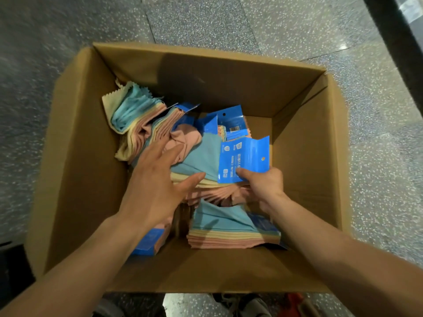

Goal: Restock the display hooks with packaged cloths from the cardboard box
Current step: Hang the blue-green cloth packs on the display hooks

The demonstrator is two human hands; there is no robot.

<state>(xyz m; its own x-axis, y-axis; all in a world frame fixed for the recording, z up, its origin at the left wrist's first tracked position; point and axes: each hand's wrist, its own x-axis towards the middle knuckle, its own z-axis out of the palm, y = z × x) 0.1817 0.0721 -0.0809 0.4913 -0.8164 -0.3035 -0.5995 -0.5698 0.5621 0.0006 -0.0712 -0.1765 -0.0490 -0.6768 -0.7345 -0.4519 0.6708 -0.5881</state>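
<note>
Head view, straight down into an open cardboard box set on a speckled grey floor. Inside, across the left and middle of the box bottom, a loose heap of packaged cloths: pink, pale yellow and light blue layers with zigzag edges, several topped with blue header cards. At the far middle, one tilted card leaning on the heap, with a round hanging hole near its top and a barcode lower down. In the near middle, a flatter stack, light blue on top, yellow and pink beneath. At the near left, another pack with a blue card, partly hidden under the left forearm. Bare cardboard along the right side and the near edge of the box bottom. Left hand reaching in from the near left, palm down, fingers straight and spread over the pink and blue cloths in the middle; touching them or just above them, impossible to tell. Right hand in from the near right, pinching the lifted pack by its blue header card, thumb on the card's front near its lower edge, the other fingers tucked behind, the card raised above the heap and slightly creased, its hanging hole toward the right. Past the near edge of the box, blurred shoes on the floor. At the far right, a dark strip crossing the floor on a slant.
</note>
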